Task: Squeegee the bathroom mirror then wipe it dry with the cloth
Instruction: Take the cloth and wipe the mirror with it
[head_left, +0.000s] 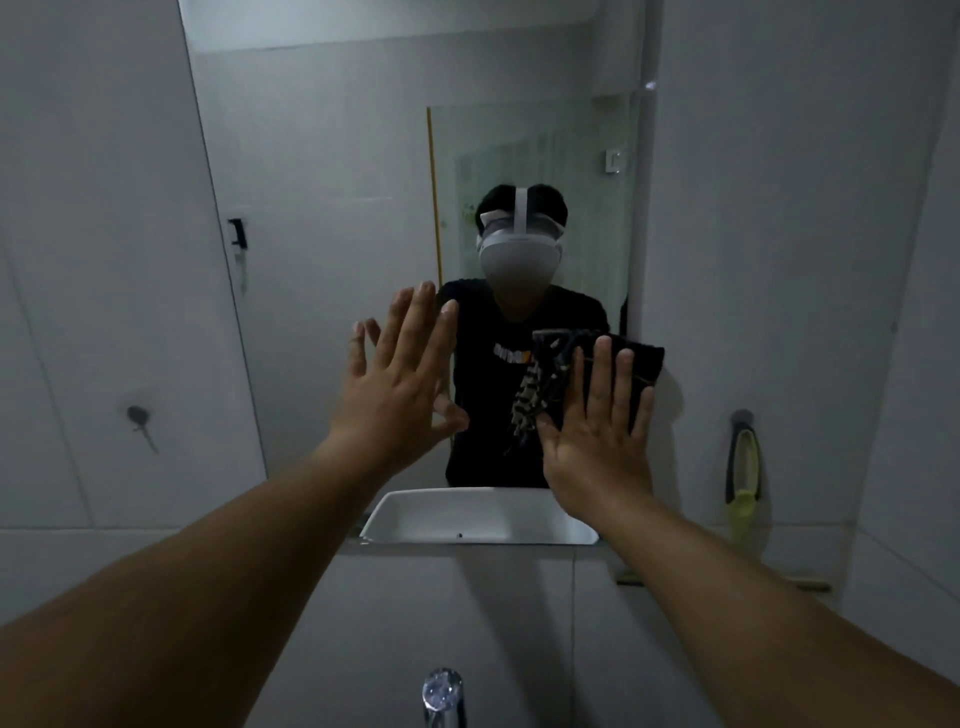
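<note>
1. Your right hand (597, 441), fingers spread flat, presses the dark cloth (602, 364) against the mirror (322, 208).
2. Your left hand (400, 374) is spread open on the glass, holding nothing.
3. The reflected shirt's lettering is unreadable.

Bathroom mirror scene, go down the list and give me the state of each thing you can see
mirror: both hands up at it
cloth: dark, pressed flat on the glass under the right hand
right hand: open, palm on cloth
left hand: open, fingers spread, empty
squeegee: hanging on wall hook, not in use
faucet: no water seen
</note>
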